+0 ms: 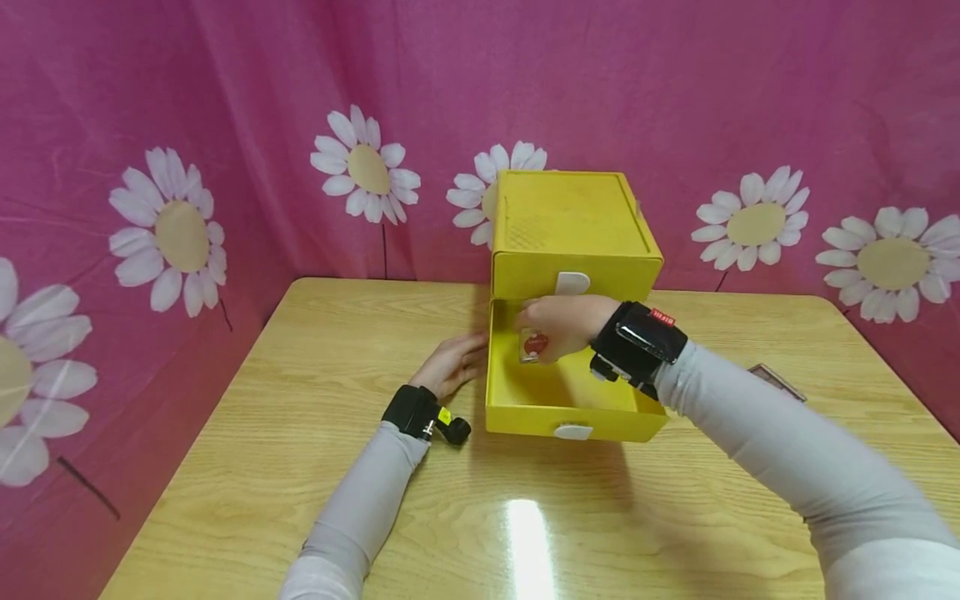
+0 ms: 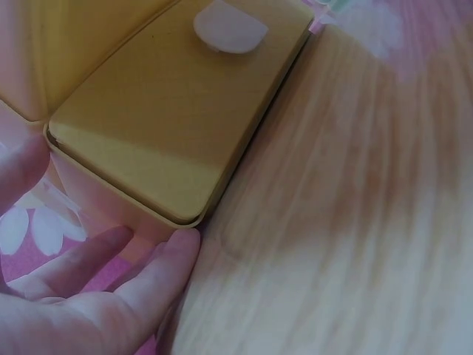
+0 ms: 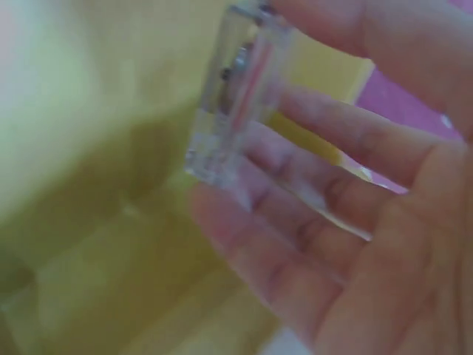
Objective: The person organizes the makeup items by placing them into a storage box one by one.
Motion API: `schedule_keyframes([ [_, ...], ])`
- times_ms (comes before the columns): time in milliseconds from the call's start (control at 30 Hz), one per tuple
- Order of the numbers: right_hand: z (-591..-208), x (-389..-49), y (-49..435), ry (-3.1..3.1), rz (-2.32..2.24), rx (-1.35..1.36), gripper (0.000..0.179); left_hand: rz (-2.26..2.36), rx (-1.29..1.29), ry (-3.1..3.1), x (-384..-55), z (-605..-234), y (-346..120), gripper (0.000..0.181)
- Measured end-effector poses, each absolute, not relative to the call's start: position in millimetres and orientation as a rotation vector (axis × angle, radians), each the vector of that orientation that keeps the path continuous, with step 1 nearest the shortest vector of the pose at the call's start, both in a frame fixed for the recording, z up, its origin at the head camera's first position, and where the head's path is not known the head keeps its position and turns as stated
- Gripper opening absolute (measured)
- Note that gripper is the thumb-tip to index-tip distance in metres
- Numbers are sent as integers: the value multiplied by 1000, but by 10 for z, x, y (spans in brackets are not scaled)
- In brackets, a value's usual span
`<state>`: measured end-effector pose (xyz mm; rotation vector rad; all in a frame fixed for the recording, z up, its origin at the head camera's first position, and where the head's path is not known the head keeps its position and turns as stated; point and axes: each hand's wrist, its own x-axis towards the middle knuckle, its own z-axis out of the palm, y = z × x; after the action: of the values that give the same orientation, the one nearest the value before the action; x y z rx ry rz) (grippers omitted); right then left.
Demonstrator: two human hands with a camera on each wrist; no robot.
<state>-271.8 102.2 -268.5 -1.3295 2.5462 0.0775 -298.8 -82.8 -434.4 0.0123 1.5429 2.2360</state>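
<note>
Clear plastic made up the flat, boxy case (image 1: pixel 535 343) we held at the pulled-out lower drawer (image 1: pixel 525 421) of a yellow cabinet (image 1: pixel 566 212), our right hand (image 1: pixel 566 325) having its fingers clamped on it. The head view showed us its red label; only the right wrist view revealed its see-through edge. Our left hand (image 1: pixel 452 365), fingers spread apart, touched the yellow side.

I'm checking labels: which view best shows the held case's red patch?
The head view: the red patch faces the camera, though small. Right wrist: only a blurred, edge-on strip of it. Left wrist: not shown.
</note>
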Motion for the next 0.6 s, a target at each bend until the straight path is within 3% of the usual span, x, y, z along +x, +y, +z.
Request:
schedule_keyframes([
  [600, -3131, -2928, 926, 2591, -133, -1356, 43, 2217, 16, 1545, -2995, -4328, -834, 43],
])
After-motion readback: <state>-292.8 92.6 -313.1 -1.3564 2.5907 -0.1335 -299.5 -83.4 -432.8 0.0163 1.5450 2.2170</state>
